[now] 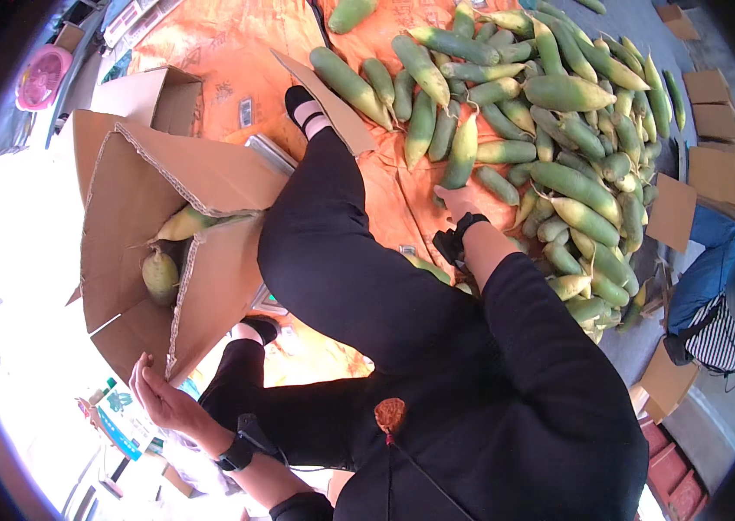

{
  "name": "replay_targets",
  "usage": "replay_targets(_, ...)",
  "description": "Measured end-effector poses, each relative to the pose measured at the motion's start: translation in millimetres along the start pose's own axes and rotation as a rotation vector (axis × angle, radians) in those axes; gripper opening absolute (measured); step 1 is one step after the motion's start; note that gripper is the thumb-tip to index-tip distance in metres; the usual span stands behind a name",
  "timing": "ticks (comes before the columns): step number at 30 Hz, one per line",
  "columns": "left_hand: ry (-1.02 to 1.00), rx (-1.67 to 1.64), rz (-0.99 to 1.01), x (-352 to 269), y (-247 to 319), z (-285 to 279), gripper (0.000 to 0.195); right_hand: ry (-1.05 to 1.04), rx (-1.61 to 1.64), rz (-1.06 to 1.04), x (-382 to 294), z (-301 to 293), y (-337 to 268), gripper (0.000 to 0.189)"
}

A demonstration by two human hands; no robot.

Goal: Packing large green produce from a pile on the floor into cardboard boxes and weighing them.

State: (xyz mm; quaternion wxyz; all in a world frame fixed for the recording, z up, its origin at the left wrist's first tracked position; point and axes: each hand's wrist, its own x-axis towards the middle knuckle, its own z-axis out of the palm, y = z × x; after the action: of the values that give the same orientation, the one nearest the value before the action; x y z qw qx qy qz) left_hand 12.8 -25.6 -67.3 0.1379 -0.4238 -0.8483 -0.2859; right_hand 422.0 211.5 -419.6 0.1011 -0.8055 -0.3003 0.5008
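Observation:
My right hand (458, 203) grips the green lower end of a green radish (464, 150), whose pale tip points away from me. It lies at the near edge of a large heap of green radishes (556, 124). My left hand (164, 402) holds nothing, its fingers extended by the near corner of an open cardboard box (218, 286); whether it touches the cardboard I cannot tell. Inside the box are a pale-tipped radish (182, 225) and another radish (160, 277) seen end-on. Flaps hide part of the interior.
An orange woven sheet (224, 45) covers the floor. A scale (270, 301) is partly hidden by the box. A loose cardboard piece (328, 104) lies over my foot. At right, a person in a striped top (732, 332) sits near cardboard boxes (712, 172). A pink basin (44, 77) stands far left.

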Motion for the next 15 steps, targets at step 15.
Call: replay_targets(15, 0.006, -0.255, -0.091, 9.1, 2.7, -18.7, 0.022, -0.284, 0.632, -0.119, -89.5, -92.3, -30.2, 0.035)
